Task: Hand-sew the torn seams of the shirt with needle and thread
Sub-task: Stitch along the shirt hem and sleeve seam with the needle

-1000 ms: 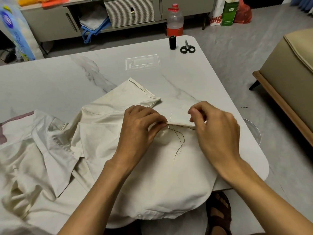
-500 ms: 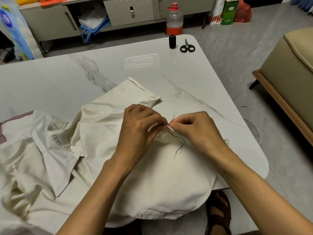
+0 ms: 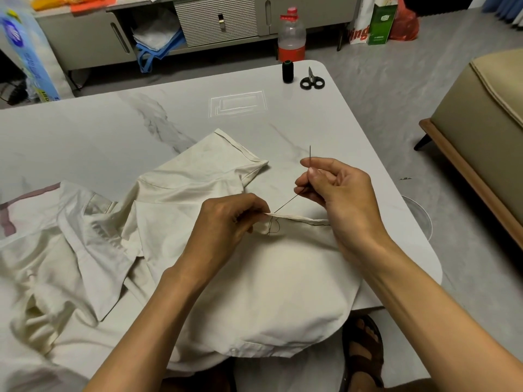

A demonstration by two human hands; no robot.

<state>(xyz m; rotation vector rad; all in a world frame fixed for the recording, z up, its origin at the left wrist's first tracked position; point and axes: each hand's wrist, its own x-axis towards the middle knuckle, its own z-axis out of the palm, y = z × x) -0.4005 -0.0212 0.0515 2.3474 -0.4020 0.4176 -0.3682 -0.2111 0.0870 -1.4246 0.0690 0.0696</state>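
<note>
right hand (image 3: pixel 336 190) pinches needle (image 3: pixel 310 155), its length pointing straight away; left hand (image 3: pixel 226 222) pinches shirt seam (image 3: pixel 294 217).

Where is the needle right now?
Head view, right of centre: the needle is pinched upright in the right hand, above the table just beyond the shirt, its dark thread running down-left to the seam the left hand pinches.

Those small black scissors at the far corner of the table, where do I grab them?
Take the scissors by their two black loops, reaching from your side and slightly from the right: the loops face you, the blades point away, and the thread spool stands just left.
</note>
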